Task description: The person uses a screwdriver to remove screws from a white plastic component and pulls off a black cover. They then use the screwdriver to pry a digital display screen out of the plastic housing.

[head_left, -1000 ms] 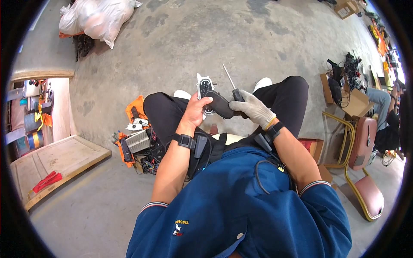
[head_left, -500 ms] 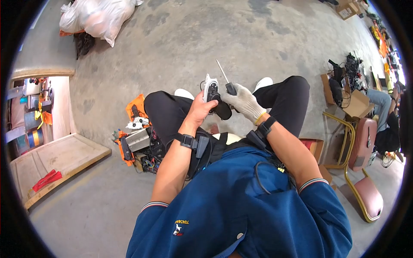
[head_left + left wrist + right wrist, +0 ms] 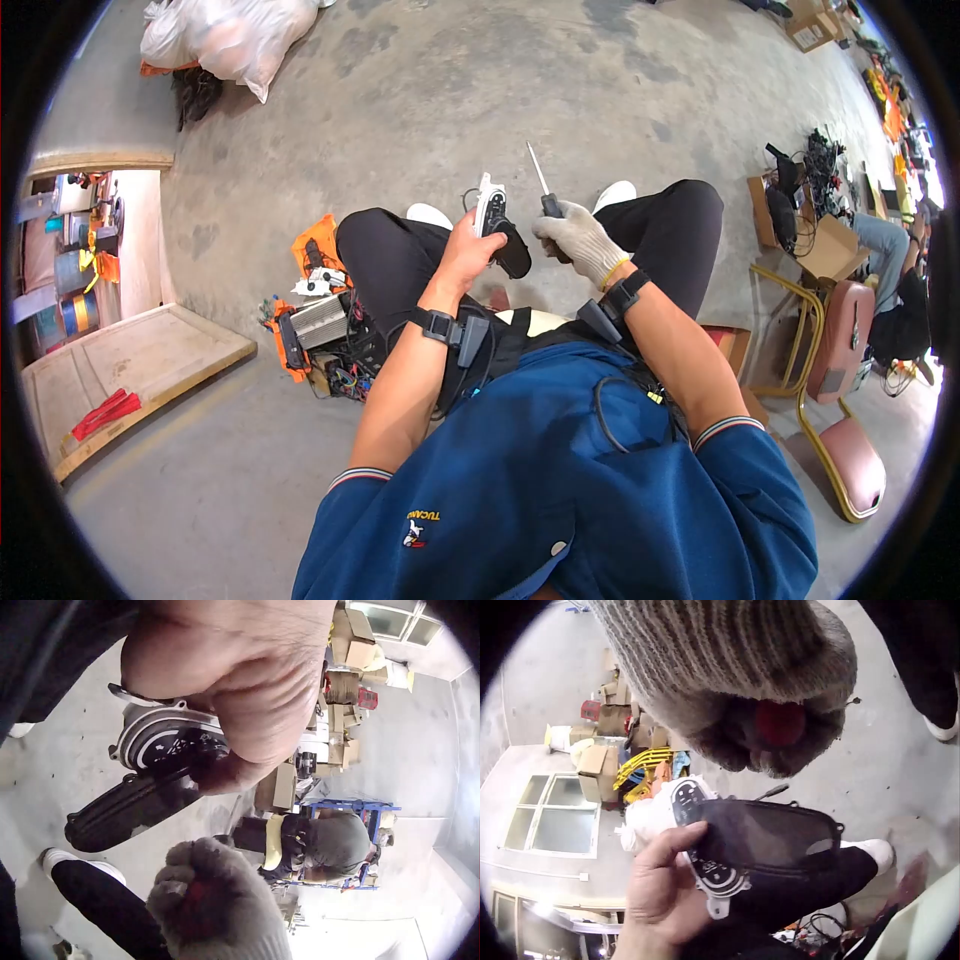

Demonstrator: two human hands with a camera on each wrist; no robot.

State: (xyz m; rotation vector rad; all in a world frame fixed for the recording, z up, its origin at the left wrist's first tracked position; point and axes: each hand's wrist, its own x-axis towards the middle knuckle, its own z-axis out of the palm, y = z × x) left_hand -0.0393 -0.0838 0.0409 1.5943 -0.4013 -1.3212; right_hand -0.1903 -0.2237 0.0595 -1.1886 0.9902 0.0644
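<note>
My bare left hand (image 3: 462, 256) grips a white-edged unit with a black dial face (image 3: 718, 871) and a dark cover (image 3: 776, 834), with the thumb on the cover. The cover lies across the unit at an angle, its far end sticking out, also in the left wrist view (image 3: 112, 817). My right hand (image 3: 582, 242), in a knitted glove, holds a screwdriver (image 3: 539, 170) by its dark handle, the shaft pointing up and away. In the right wrist view the handle's red end (image 3: 780, 722) shows inside the curled glove (image 3: 727, 667). The screwdriver and unit are apart.
Electronic parts and an orange-edged pile (image 3: 318, 325) lie beside the left knee. A wooden panel (image 3: 150, 375) is at the left, with red gloves (image 3: 106, 414) on it. A chair (image 3: 842, 340), cardboard boxes (image 3: 832, 245) and another person's leg (image 3: 880, 248) are at the right.
The dark cover has swung from reaching toward my right hand to pointing down beside the unit. My right hand has moved away from the cover with the screwdriver, shifting right over the last half second.
</note>
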